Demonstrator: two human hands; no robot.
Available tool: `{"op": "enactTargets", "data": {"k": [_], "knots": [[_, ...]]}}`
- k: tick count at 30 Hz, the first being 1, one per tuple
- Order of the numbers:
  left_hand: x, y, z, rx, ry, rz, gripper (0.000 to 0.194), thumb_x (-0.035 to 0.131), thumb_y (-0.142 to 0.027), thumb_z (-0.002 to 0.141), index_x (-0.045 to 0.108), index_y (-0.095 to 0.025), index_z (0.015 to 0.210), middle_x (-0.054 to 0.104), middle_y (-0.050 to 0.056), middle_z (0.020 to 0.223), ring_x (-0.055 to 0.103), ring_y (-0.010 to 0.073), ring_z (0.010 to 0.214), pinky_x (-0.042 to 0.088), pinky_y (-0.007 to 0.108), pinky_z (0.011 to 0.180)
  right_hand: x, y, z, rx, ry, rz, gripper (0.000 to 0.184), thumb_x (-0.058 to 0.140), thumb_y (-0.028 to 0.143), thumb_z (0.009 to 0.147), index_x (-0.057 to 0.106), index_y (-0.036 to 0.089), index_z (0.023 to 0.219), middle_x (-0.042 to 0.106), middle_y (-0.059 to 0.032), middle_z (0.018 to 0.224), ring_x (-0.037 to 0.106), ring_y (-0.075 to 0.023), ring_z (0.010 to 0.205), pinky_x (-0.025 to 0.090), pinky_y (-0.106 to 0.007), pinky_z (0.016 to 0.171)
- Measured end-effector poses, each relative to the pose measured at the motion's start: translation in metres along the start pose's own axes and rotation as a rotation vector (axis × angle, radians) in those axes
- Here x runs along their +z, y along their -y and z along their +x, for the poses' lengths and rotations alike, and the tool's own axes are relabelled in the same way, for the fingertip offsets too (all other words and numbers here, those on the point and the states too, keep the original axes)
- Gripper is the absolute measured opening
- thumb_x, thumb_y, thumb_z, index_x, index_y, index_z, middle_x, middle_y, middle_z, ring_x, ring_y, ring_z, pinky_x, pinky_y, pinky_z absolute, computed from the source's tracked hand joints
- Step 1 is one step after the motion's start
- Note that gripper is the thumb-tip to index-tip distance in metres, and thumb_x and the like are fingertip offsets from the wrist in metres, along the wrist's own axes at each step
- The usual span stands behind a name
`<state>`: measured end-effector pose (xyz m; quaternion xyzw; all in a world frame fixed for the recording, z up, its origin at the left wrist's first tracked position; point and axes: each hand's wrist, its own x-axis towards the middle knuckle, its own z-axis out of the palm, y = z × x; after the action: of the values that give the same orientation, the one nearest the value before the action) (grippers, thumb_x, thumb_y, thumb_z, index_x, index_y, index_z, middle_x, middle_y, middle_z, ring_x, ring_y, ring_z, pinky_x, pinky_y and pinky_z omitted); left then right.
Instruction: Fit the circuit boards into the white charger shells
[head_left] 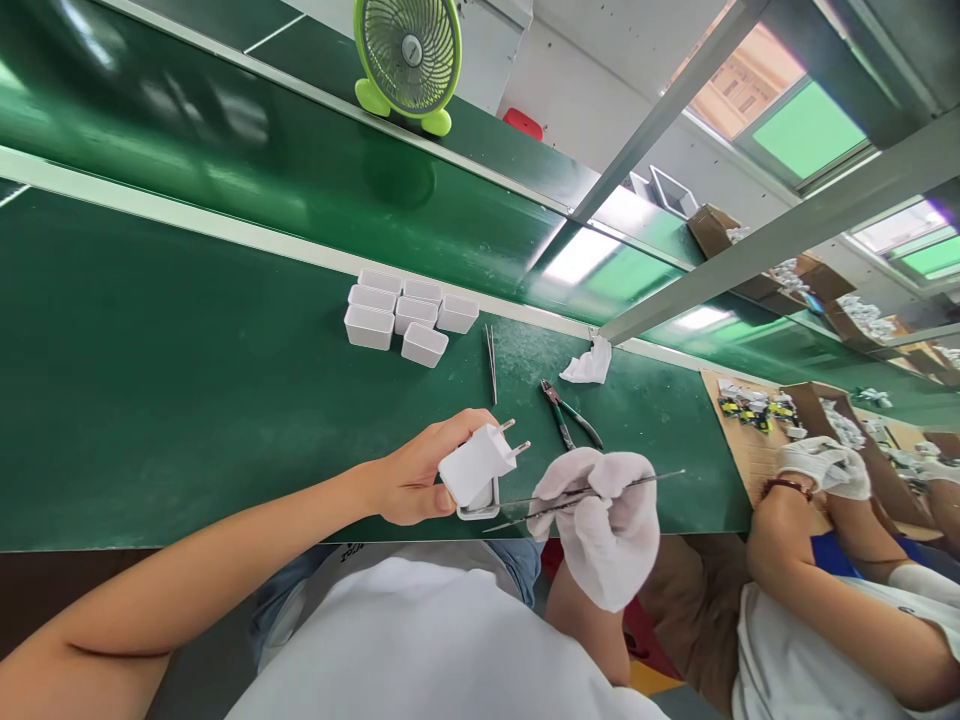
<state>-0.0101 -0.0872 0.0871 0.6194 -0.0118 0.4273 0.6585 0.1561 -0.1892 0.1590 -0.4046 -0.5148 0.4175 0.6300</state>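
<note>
My bare left hand [420, 480] is closed around a white power adapter [474, 470], whose two metal prongs point up and right. Its lower end looks open, with a rim facing me. Inside a white glove, my right hand [600, 520] pinches a pair of tweezers [574, 497]. The tweezers' tips are spread and point left, close beside the adapter's open end; I cannot tell whether they touch it. Beyond my hands lie a second pair of tweezers [491, 365] and pliers [566, 412] with dark green handles.
Several white plastic casings [369, 327] stand grouped on the green table [187, 400]. A crumpled white cloth [589, 362] lies near the back ledge. To the right, a co-worker's gloved hands [825, 465] are over a cardboard sheet with small parts. A green fan [411, 50] stands behind.
</note>
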Motion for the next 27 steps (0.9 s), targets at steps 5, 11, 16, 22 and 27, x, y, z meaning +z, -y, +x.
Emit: {"op": "enactTargets", "data": {"k": [5, 11, 16, 22, 27], "knots": [[0.0, 0.0, -0.001, 0.006, 0.003, 0.014, 0.061, 0.055, -0.072, 0.087, 0.051, -0.02, 0.12, 0.051, 0.008, 0.093, 0.052, 0.0221, 0.082, 0.048, 0.034, 0.069, 0.001, 0.001, 0.001, 0.003, 0.007, 0.01, 0.013, 0.054, 0.021, 0.104, 0.044, 0.028, 0.101, 0.068, 0.0014, 0.091, 0.067, -0.0111, 0.053, 0.056, -0.02, 0.044], [-0.003, 0.002, -0.001, 0.02, 0.011, 0.039, 0.066, 0.054, -0.074, 0.086, 0.05, -0.019, 0.122, 0.052, 0.008, 0.096, 0.053, 0.0219, 0.084, 0.048, 0.033, 0.068, 0.0, 0.001, 0.001, -0.003, 0.017, -0.038, 0.012, 0.054, 0.023, 0.104, 0.043, 0.027, 0.1, 0.068, 0.0007, 0.09, 0.066, -0.0115, 0.052, 0.057, -0.022, 0.044], [-0.006, 0.003, -0.002, -0.042, 0.033, 0.055, 0.066, 0.041, -0.078, 0.09, 0.048, -0.02, 0.122, 0.053, 0.01, 0.103, 0.054, 0.021, 0.085, 0.05, 0.038, 0.078, 0.005, 0.002, 0.002, -0.084, -0.068, -0.049, 0.014, 0.055, 0.024, 0.103, 0.042, 0.028, 0.101, 0.068, 0.0008, 0.092, 0.067, -0.0135, 0.053, 0.058, -0.025, 0.042], [-0.006, 0.0, -0.001, -0.072, 0.034, 0.045, 0.064, 0.038, -0.077, 0.092, 0.05, -0.019, 0.119, 0.053, 0.01, 0.104, 0.052, 0.0215, 0.088, 0.048, 0.036, 0.077, 0.016, -0.006, 0.003, -0.054, -0.102, -0.052, 0.014, 0.053, 0.019, 0.103, 0.043, 0.028, 0.103, 0.068, -0.0007, 0.099, 0.072, -0.0156, 0.064, 0.06, -0.027, 0.046], [-0.006, -0.001, -0.001, -0.073, 0.044, 0.047, 0.064, 0.039, -0.077, 0.092, 0.05, -0.02, 0.119, 0.052, 0.009, 0.104, 0.05, 0.0205, 0.086, 0.046, 0.035, 0.077, 0.018, -0.01, 0.004, -0.05, -0.1, -0.056, 0.014, 0.053, 0.018, 0.104, 0.044, 0.028, 0.104, 0.067, -0.0001, 0.101, 0.073, -0.0146, 0.065, 0.061, -0.026, 0.049]]}}
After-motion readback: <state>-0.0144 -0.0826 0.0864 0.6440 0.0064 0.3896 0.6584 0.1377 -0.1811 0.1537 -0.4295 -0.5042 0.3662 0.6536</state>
